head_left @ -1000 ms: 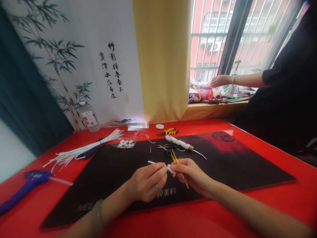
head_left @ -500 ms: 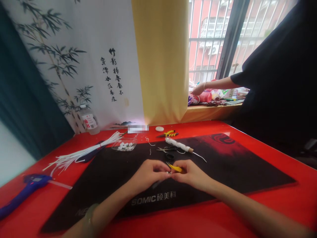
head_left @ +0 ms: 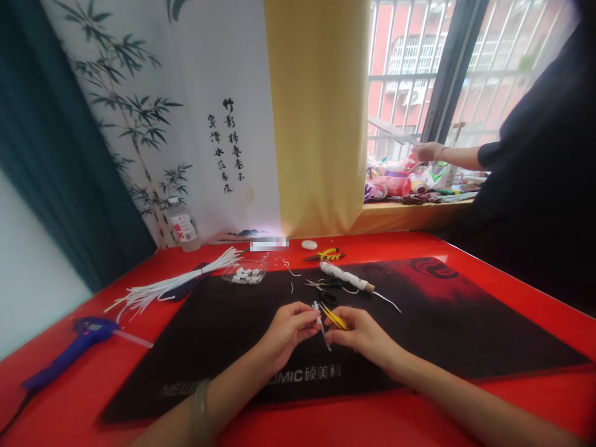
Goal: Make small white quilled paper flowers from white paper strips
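Note:
Between thumb and fingers, my left hand (head_left: 294, 328) pinches a small white looped piece (head_left: 316, 306), with a thin pale strand hanging below it; its exact kind is too small to tell. My right hand (head_left: 361, 332) is closed around yellow tweezers (head_left: 336, 318), whose tips point up and left beside the white piece. Whether the tips touch it I cannot tell. Both hands are over the black desk mat (head_left: 223, 347). Just beyond them lie black-handled scissors (head_left: 328, 295) and a roll of white cord (head_left: 344, 276) with its loose end trailing right.
Yellow-black pliers (head_left: 326, 254) and a white oval object (head_left: 309, 245) lie farther back. A clear tray (head_left: 263, 279) holds small white pieces. White stems (head_left: 172, 279), a blue glue gun (head_left: 77, 351) and a bottle (head_left: 184, 226) are left. Another person's hand (head_left: 428, 151) is by the window.
My hands have drawn slightly apart, and the white piece now stands up from my left fingers. The tweezers have turned more upright. The other person's hand has risen with a flat pale object.

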`<state>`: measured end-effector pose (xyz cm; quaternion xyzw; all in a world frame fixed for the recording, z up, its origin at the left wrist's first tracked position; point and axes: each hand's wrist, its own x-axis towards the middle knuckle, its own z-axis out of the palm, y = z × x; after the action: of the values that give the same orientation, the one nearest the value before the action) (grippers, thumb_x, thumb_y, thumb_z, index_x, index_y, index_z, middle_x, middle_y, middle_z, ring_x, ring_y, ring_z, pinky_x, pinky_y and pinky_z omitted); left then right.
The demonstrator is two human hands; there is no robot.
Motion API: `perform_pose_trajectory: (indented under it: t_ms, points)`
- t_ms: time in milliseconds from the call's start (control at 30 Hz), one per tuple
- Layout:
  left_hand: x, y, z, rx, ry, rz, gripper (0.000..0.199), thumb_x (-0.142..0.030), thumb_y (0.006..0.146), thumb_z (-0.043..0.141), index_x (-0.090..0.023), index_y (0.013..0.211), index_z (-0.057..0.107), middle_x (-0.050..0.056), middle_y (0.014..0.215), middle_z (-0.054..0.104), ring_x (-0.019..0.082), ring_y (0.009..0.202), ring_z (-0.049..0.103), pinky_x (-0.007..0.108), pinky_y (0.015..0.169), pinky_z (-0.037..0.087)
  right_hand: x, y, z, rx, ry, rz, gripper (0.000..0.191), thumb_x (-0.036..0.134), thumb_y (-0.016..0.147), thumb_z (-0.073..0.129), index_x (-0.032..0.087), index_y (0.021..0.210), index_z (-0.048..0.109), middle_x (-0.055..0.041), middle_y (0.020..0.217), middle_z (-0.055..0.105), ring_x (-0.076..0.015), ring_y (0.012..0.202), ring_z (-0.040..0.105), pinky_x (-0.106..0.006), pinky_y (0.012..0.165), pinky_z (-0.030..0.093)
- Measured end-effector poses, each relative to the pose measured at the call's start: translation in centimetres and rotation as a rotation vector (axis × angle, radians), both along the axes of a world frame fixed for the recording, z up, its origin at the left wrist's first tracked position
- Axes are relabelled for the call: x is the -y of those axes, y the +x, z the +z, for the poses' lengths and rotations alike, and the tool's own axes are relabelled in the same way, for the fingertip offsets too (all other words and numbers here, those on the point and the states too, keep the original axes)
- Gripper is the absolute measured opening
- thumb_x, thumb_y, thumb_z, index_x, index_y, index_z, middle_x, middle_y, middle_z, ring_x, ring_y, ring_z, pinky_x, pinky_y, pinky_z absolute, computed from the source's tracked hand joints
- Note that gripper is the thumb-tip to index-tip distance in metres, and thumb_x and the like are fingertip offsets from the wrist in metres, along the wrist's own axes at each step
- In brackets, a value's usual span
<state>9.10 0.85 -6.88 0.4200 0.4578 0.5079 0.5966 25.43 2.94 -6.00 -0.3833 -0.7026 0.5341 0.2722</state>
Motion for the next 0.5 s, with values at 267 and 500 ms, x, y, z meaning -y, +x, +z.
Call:
perform_pose_trajectory:
  t_ms: [267,500]
  points:
    - [-0.5,0.2,-0.6,-0.128,0.005,0.030,0.014,-0.026,0.072,0.057,-0.014,0.077,0.053,0.004,0.071,0.061,0.012,0.063,0.061,0.024,0.062,0.049,-2.2,-0.6,-0.9,0.181,-0.058,0.026,0.013,0.026,0.071,0.050,0.014,0.067,0.053,0.0053,0.050,0.046,-0.0044,0.039,0.029,-0.017,0.038,0.019]
    - [-2.4,-8.4,1.9,-0.687,0.207,0.282,0.012,-0.028,0.070,0.056,-0.019,0.076,0.062,0.002,0.080,0.065,0.019,0.082,0.059,0.030,0.078,0.042,-4.8,0.9,-1.5,0.315,0.042,0.089,0.005,0.015,0.065,0.049,0.015,0.061,0.051,0.0035,0.051,0.050,-0.0077,0.047,0.040,-0.017,0.043,0.026]
